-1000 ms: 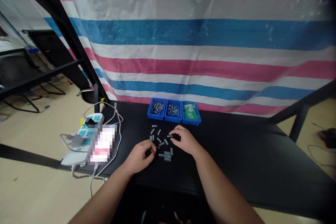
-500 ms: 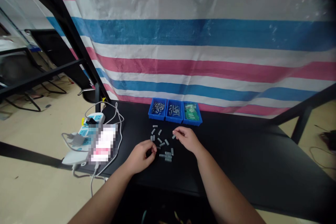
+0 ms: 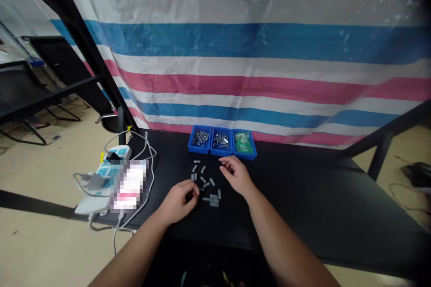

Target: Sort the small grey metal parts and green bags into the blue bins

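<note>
My left hand (image 3: 180, 201) rests low on the black table, its thumb and fingertips curled together. Beside those fingertips is a small metal cylinder (image 3: 201, 189); I cannot make out whether anything is inside the pinch. My right hand (image 3: 237, 176) hovers just in front of the bins, thumb and fingers apart, with nothing between them. Several loose metal cylinders (image 3: 212, 182) lie between the hands, and a few sit close together in a cluster (image 3: 214, 200). The middle blue bin (image 3: 221, 154) contains similar cylinders, one of them shining brightly (image 3: 226, 141).
A left blue bin (image 3: 198, 149) contains small metal parts; the right blue bin (image 3: 245, 157) has a green bag with pale pieces. At left are a power strip (image 3: 90, 204), white cables (image 3: 155, 170) and a blurred phone (image 3: 129, 186). Striped sheeting (image 3: 235, 40) hangs behind the table.
My right hand has let go of its metal cylinder and opened, moving slightly towards the bins. A bright cylinder now shows in the middle bin. My left hand stays about where it was.
</note>
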{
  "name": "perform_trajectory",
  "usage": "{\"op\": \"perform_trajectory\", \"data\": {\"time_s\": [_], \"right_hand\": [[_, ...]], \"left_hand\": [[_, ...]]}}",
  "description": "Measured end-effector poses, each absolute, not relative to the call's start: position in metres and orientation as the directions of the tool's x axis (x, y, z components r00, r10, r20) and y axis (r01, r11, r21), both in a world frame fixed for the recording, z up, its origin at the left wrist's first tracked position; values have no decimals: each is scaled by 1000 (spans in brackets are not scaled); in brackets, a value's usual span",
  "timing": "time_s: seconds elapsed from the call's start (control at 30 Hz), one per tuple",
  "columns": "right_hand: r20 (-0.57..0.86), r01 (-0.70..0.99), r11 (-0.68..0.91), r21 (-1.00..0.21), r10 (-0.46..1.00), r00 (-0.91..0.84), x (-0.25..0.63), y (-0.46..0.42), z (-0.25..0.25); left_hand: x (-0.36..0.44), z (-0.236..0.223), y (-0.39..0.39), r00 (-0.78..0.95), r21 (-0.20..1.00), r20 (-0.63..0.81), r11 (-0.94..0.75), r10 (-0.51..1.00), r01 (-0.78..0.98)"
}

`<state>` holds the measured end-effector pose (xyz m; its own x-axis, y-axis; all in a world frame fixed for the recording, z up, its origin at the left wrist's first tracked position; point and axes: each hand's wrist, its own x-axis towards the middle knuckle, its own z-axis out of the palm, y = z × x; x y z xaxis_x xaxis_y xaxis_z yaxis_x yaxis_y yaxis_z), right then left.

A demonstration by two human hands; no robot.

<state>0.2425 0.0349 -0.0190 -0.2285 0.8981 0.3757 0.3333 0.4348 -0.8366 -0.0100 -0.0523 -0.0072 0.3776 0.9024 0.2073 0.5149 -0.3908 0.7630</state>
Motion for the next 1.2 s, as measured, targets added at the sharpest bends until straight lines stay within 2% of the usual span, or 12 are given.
{"op": "perform_trajectory", "data": {"time_s": [0.17, 0.27, 0.33, 0.57, 0.63, 0.77, 0.83, 0.97, 1.03, 1.13, 1.2], "right_hand": [[375, 483, 582, -654, 804, -461, 223, 27, -13], [330, 554, 622, -552, 774, -540, 209, 29, -14], [309, 596, 612, -520, 786, -536, 203, 31, -16], [296, 658, 547, -517, 836, -462, 206, 31, -15], [316, 628, 549, -552, 834, -452, 209, 30, -14], [305, 438, 426, -792, 897, -321, 220, 32, -15], [271, 342, 354, -871, 925, -268, 229, 35, -16], [163, 311, 262, -914, 937, -310, 246, 40, -17], [127, 237, 198, -951, 950, -287, 249, 43, -17], [179, 20, 182, -983, 979, -102, 246, 48, -16], [242, -12, 243, -970, 970, 15, 244, 49, -16]], "left_hand": [[-10, -7, -53, 373, 767, 206, -386, 905, 513], [-9, -6, -53, 375, 766, 197, -381, 906, 518], [-9, -4, -53, 377, 766, 194, -380, 906, 518], [-9, -4, -54, 379, 762, 194, -382, 905, 523], [-9, -4, -54, 381, 763, 199, -387, 903, 518], [-8, -5, -53, 378, 767, 212, -393, 901, 506], [-8, -6, -53, 378, 765, 212, -394, 901, 510], [-9, -8, -53, 371, 762, 210, -389, 905, 518], [-9, -9, -53, 371, 764, 205, -385, 906, 518], [-9, -9, -53, 374, 769, 199, -381, 906, 514], [-9, -9, -53, 374, 771, 198, -380, 906, 512]]}}
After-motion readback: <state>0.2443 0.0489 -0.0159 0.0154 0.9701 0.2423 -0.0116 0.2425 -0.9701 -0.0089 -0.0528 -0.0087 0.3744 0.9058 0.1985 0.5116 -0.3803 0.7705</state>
